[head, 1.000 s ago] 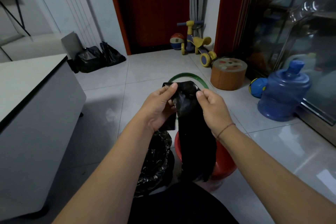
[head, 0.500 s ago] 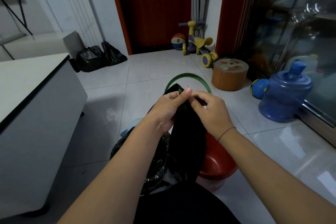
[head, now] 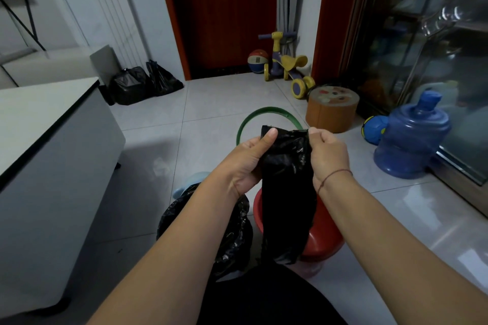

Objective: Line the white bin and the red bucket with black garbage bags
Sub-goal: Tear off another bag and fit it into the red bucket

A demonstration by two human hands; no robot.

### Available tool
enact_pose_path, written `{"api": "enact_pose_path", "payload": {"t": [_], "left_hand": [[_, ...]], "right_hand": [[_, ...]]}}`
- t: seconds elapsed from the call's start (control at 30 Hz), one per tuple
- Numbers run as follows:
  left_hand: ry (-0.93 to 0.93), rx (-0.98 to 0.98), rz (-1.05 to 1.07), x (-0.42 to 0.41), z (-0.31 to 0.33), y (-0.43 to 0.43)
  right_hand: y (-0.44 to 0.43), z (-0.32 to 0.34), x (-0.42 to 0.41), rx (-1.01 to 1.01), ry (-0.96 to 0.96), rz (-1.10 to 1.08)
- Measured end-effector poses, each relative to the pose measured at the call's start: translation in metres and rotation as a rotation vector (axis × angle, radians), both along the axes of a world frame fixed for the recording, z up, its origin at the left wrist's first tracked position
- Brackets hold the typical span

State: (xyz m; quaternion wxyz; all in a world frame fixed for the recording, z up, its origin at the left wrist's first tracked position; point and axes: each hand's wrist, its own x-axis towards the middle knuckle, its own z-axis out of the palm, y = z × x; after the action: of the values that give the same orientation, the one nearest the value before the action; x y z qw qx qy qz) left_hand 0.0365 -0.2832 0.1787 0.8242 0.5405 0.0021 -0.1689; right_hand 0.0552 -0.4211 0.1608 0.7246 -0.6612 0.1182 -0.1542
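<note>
Hands have pulled apart since half a second ago: then the fingertips met at the bag's top edge, now we see that edge stretched between them. We mark the left hand [head: 250,163] pinching the upper left corner of the thin crinkled black plastic garbage bag [head: 286,192], thumb flat on the front, other fingers curled behind. Right hand [head: 327,155] is curled round the upper right corner, knuckles toward us, with a thin red cord on the wrist. The bag hangs narrow and unopened from both hands, in front of the round red plastic bucket [head: 326,239] on the pale tiled floor [head: 211,103]. Its lower end covers part of the bucket's mouth; we cannot tell if it touches. The bucket's green hoop handle [head: 244,126] arcs up behind the hands. No liner shows in the bucket. Just left of it, under the left forearm, sits a bin with a wrinkled black liner [head: 233,232] over its mouth; its body is mostly hidden. At left stands a white worktop with a dark edge [head: 39,119]. Further off we note two filled black sacks [head: 132,84] by the wall, a yellow and purple toy trike [head: 286,63], a round orange stool [head: 332,113] and a blue water jug [head: 412,142].
</note>
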Motion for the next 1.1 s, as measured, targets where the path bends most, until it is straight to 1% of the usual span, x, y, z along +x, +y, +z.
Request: {"api": "enact_pose_path", "payload": {"t": [0.03,0.07,0.1,0.13,0.2,0.23,0.3,0.37,0.43,0.47,0.53,0.6,0.63,0.67,0.7,0.73,0.77,0.8,0.83,0.9,0.97,1.03,1.1], "left_hand": [[0.004,-0.002,0.009,0.001,-0.001,-0.001],[0.003,-0.003,0.011,0.001,-0.001,0.000],[0.001,-0.002,0.006,0.001,-0.001,0.001],[-0.002,-0.002,-0.012,0.002,-0.002,0.003],[0.005,0.005,-0.072,0.002,0.000,0.007],[0.014,0.010,-0.097,0.001,0.001,0.008],[0.023,0.001,-0.103,0.001,0.002,0.008],[0.014,0.011,-0.074,0.001,0.002,0.009],[-0.018,0.094,-0.012,0.004,0.000,0.010],[-0.033,0.154,0.044,0.006,-0.002,0.010],[-0.058,0.222,0.176,0.007,-0.005,0.010],[-0.073,0.198,0.274,0.008,-0.006,0.009],[-0.065,0.155,0.281,0.007,-0.006,0.009],[-0.058,0.111,0.244,0.007,-0.005,0.010],[-0.053,0.069,0.167,0.006,-0.002,0.009],[-0.064,0.069,0.072,0.004,0.000,0.008],[-0.090,0.099,-0.015,0.001,0.000,0.004],[-0.118,0.149,-0.055,-0.001,-0.001,-0.001],[-0.134,0.173,-0.047,-0.003,-0.003,-0.008],[-0.127,0.162,0.087,-0.007,-0.009,-0.022],[-0.119,0.171,0.273,-0.008,-0.013,-0.035],[-0.186,0.299,0.444,-0.007,-0.016,-0.043],[-0.319,0.438,0.553,-0.007,-0.015,-0.046]], "right_hand": [[0.000,0.001,0.000,-0.136,-0.050,-0.084],[0.001,0.002,0.000,-0.186,-0.085,-0.128],[0.000,0.002,0.002,-0.166,-0.094,-0.134],[-0.002,0.003,0.003,-0.061,-0.070,-0.112],[-0.006,0.006,0.005,0.208,0.046,-0.026],[-0.008,0.008,0.005,0.287,0.105,0.044],[-0.015,0.006,0.004,0.288,0.141,0.254],[-0.020,0.004,0.000,0.259,0.052,0.429],[-0.022,0.002,-0.003,0.202,-0.061,0.465],[-0.021,0.001,-0.003,0.133,-0.098,0.423],[-0.018,0.002,-0.004,-0.011,-0.127,0.273],[-0.015,0.006,-0.005,-0.110,-0.142,0.082],[-0.015,0.009,-0.005,-0.161,-0.165,0.020],[-0.015,0.011,-0.007,-0.217,-0.194,-0.015],[-0.015,0.012,-0.008,-0.274,-0.223,-0.035],[-0.014,0.013,-0.010,-0.326,-0.253,-0.055],[-0.013,0.015,-0.012,-0.369,-0.280,-0.077],[-0.011,0.015,-0.015,-0.402,-0.301,-0.099],[-0.008,0.015,-0.017,-0.427,-0.314,-0.119],[-0.002,0.012,-0.022,-0.461,-0.327,-0.165],[0.002,0.008,-0.024,-0.481,-0.330,-0.224],[0.005,0.004,-0.026,-0.473,-0.310,-0.287],[0.006,0.003,-0.027,-0.434,-0.290,-0.327]]}}
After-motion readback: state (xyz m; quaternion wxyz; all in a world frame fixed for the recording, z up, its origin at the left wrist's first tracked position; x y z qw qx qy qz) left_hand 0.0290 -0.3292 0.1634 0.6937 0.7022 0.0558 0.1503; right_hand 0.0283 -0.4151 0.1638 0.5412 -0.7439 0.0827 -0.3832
